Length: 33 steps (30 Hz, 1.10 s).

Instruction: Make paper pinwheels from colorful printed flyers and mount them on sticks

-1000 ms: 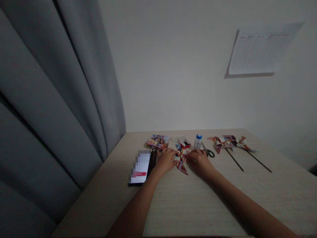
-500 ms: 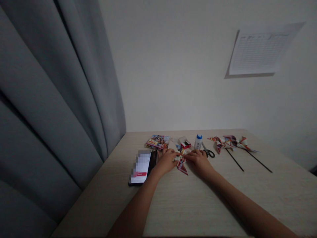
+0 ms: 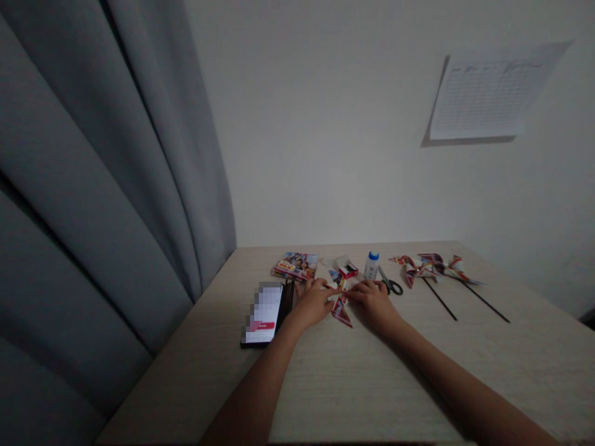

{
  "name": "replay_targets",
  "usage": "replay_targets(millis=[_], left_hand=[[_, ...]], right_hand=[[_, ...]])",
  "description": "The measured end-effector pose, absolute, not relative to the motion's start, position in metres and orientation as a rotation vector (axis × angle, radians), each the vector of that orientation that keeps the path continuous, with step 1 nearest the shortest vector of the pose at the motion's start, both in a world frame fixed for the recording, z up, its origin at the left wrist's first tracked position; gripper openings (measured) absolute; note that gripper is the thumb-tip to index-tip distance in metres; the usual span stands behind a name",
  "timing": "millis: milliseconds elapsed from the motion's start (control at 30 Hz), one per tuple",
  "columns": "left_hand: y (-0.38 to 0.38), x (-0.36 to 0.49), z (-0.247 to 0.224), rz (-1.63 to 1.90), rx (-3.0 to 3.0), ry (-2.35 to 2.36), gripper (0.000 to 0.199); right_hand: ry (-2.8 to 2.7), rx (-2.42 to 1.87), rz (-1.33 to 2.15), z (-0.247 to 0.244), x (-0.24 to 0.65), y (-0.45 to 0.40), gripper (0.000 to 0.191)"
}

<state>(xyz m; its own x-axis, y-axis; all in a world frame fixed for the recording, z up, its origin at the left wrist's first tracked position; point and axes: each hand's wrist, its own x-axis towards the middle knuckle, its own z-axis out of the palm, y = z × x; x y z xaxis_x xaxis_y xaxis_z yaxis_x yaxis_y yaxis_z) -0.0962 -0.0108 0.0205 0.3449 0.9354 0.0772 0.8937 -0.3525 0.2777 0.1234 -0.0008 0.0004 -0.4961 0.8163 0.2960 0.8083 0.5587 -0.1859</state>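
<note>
Between my hands on the table lies a paper pinwheel (image 3: 342,313), folded from colourful printed paper, one pointed blade toward me. My left hand (image 3: 313,301) grips its left side, fingertips close to the middle. From the right, the bent fingers of my right hand (image 3: 374,302) hold it at the centre. The fingertips of both hands nearly meet there and cover part of the folds. Just beyond the pinwheel is a small red and white box (image 3: 348,271), its top open. Scissors (image 3: 395,287) with dark handles and a blue-capped white bottle (image 3: 372,266) are beside my right hand.
A phone (image 3: 264,322) with a lit screen and several dark sticks (image 3: 287,297) lie left of my left hand. Behind them is a stack of printed paper (image 3: 296,266). Two pinwheels on black sticks (image 3: 439,298) rest at the right. A grey curtain (image 3: 139,186) borders the left side.
Almost nothing differs. Both hands stay on the pinwheel, with only a very slight shift of the fingers at its centre.
</note>
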Motion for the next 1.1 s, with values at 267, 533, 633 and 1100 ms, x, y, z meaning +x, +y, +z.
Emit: replay_targets(millis=[267,533,633,1100], left_hand=[[-0.0098,-0.0953,0.0162,0.297,2.426,1.68,0.045],[-0.0101,-0.0936,0.0163,0.268,2.372,1.688,0.046],[-0.0109,-0.0939,0.0184,0.265,2.382,1.672,0.045],[-0.0091,-0.0928,0.0204,0.229,2.383,1.713,0.043]], right_hand=[[-2.444,-1.344,0.027,0.005,0.122,-0.0037,0.032],[-2.429,-1.345,0.02,0.005,0.1209,-0.0046,0.032],[-2.415,-1.342,0.027,0.0039,0.1222,-0.0035,0.031],[-2.42,-1.358,0.005,-0.0007,0.1254,0.0014,0.028]])
